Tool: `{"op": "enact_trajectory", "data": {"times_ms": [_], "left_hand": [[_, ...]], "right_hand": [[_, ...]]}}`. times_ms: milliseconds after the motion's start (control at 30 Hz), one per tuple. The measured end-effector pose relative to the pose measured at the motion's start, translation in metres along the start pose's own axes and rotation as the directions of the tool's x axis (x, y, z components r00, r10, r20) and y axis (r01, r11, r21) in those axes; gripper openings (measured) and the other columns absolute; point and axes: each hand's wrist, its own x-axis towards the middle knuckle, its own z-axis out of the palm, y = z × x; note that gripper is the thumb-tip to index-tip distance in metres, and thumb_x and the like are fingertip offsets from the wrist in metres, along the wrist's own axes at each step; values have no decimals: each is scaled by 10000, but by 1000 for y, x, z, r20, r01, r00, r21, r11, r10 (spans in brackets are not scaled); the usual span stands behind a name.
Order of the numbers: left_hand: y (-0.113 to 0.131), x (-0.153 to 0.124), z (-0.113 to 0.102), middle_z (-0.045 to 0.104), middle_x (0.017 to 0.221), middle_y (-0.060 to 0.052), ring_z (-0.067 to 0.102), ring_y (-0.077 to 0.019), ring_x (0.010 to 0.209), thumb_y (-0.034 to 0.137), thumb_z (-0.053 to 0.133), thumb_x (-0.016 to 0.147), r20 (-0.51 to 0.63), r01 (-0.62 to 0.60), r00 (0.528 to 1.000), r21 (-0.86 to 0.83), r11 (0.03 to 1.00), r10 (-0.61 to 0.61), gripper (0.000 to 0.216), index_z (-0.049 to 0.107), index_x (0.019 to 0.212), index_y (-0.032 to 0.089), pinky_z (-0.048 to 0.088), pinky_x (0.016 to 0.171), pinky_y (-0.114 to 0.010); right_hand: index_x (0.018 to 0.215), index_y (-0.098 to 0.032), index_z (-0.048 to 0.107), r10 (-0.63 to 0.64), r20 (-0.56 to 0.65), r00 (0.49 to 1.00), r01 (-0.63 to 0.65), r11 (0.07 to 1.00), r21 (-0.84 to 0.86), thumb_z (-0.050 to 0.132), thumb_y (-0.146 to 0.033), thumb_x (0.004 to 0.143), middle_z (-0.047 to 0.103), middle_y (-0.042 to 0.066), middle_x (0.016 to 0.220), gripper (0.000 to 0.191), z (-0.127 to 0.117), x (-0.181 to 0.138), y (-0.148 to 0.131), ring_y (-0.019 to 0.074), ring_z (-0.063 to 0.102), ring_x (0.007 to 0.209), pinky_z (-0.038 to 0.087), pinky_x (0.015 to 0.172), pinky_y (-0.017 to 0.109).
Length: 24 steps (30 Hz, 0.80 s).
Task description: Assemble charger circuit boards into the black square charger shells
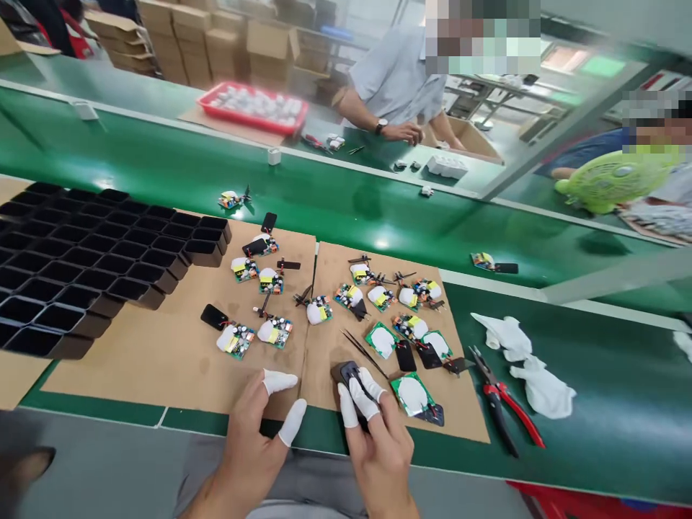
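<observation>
White finger cots cover the fingertips of both my hands. My left hand (pixel 256 432) hovers over the near edge of the cardboard, thumb and forefinger apart with nothing between them. My right hand (pixel 378 432) has its fingers closed on a small black plastic case (pixel 346 371), which is partly hidden beneath them. Just right of it lies a green circuit board (pixel 412 394) with a white round pad and a black piece wired to it. Black tweezers (pixel 365 353) lie slantwise beyond my right hand. Several similar boards with yellow parts (pixel 274 331) are spread over the cardboard (pixel 178 360).
Rows of black open boxes (pixel 81 288) fill the left side. Red-handled pliers (pixel 502 404) and white cloth scraps (pixel 546 386) lie at right. Beyond the green conveyor belt (pixel 346 202) are a red tray (pixel 251 108) of white parts, a co-worker's hand (pixel 403 133) and a green fan (pixel 616 176).
</observation>
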Motion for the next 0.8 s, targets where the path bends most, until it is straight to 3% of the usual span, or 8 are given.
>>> {"op": "enact_trajectory", "data": {"times_ms": [200, 300, 433, 533, 633, 667, 733, 800], "left_hand": [[-5, -1, -2, 876, 1155, -66, 843, -301, 1099, 398, 724, 1090, 53, -46, 998, -5, 999, 46, 202, 768, 1257, 292, 705, 1004, -459], [-11, -7, 3, 877, 1195, -93, 838, -338, 1154, 429, 694, 1100, 63, -35, 997, 6, 999, 35, 227, 779, 1257, 288, 705, 1027, -521], [-20, -15, 9, 872, 1276, -136, 817, -403, 1247, 484, 682, 1089, 37, -8, 999, 51, 999, 6, 293, 796, 1256, 272, 682, 1082, -630], [-22, -15, 9, 876, 1262, -138, 829, -387, 1223, 491, 672, 1093, 36, -1, 999, 43, 999, 0, 299, 795, 1240, 263, 690, 1083, -606], [-17, -11, 6, 886, 1180, -106, 850, -352, 1149, 475, 669, 1104, 27, -27, 999, 26, 999, 26, 270, 790, 1230, 270, 700, 1074, -561], [-15, -9, 5, 886, 1165, -98, 854, -342, 1131, 465, 674, 1105, 25, -37, 999, 23, 999, 37, 259, 787, 1233, 272, 707, 1057, -540], [-11, -6, 3, 885, 1153, -91, 859, -326, 1105, 456, 683, 1105, 16, -52, 999, 26, 998, 51, 248, 783, 1236, 271, 724, 1000, -492], [-8, -5, 2, 885, 1143, -94, 861, -320, 1085, 471, 680, 1110, -4, -53, 999, 39, 998, 53, 258, 783, 1226, 264, 731, 950, -462]], "right_hand": [[1348, -244, 856, 97, -34, 995, -95, 994, 50, 809, -2, 994, 852, 141, 1268, 431, 4, 1, -3, 270, 855, 1192, 718, 1037, 363], [1212, -280, 912, 190, -25, 982, -185, 973, 135, 838, -48, 973, 884, 115, 1207, 341, 2, 4, -5, 262, 877, 1142, 723, 1019, 349], [1048, -261, 935, 416, -62, 907, -380, 873, 306, 937, -220, 932, 895, 96, 1079, 123, 2, 13, -12, 238, 885, 1036, 727, 986, 323], [1117, -258, 900, 651, -93, 753, -537, 691, 484, 890, -390, 1017, 900, 66, 1094, 166, 6, 20, -23, 184, 879, 961, 736, 898, 272], [1244, -264, 859, 808, -22, 589, -625, 472, 621, 701, -540, 1138, 912, 53, 1127, 335, 7, 29, -38, 190, 895, 998, 761, 893, 310], [1256, -258, 856, 849, 37, 526, -642, 368, 673, 696, -566, 1133, 913, 58, 1148, 368, 6, 33, -44, 209, 895, 1065, 763, 940, 340], [1241, -251, 860, 910, 205, 361, -622, 71, 780, 810, -544, 1057, 909, 63, 1202, 350, 3, 45, -55, 242, 870, 1207, 746, 1041, 381], [1221, -250, 865, 907, 372, 199, -500, -233, 834, 913, -435, 975, 901, 56, 1255, 312, 0, 60, -65, 252, 843, 1287, 728, 1091, 381]]}}
